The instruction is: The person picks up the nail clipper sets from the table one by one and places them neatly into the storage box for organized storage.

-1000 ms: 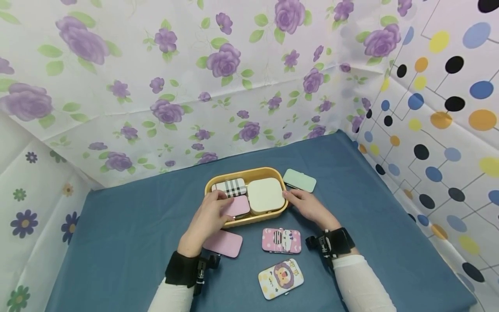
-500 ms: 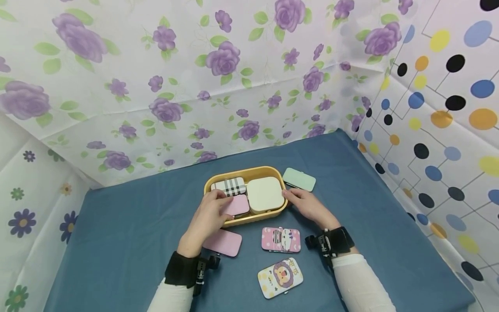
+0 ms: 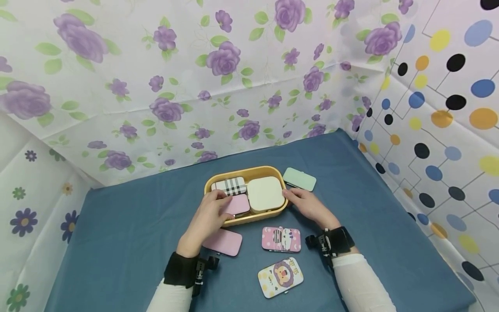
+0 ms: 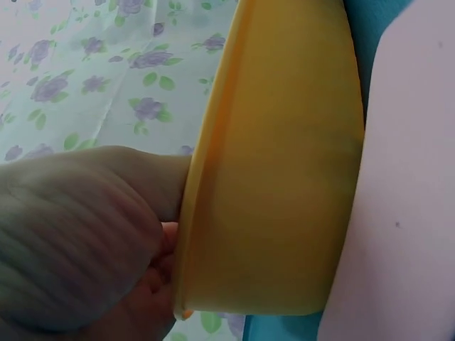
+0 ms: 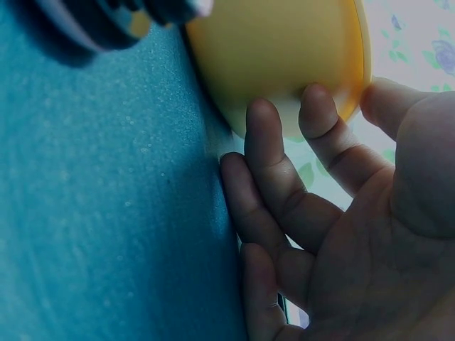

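Observation:
A yellow basket (image 3: 255, 218) holds a plaid case (image 3: 231, 186), a pink case (image 3: 238, 204) and a square cream case (image 3: 266, 194). My left hand (image 3: 206, 219) reaches over its near left side and pinches the pink case between thumb and fingers. The left wrist view shows the thumb crossing the rim; the fingertips are hidden behind the yellow wall. At the basket's right end, my right hand (image 3: 310, 209) holds the rim. In the right wrist view the thumb (image 5: 387, 106) lies at the rim and the index and middle fingers touch the outer wall.
A mint-green case (image 3: 299, 180) lies behind the right hand. In front of the basket lie another pink case (image 3: 224, 242), a pink cat-print case (image 3: 281, 240) and a lion-print case (image 3: 280, 277). Patterned sheets border the blue-covered table (image 3: 128, 242).

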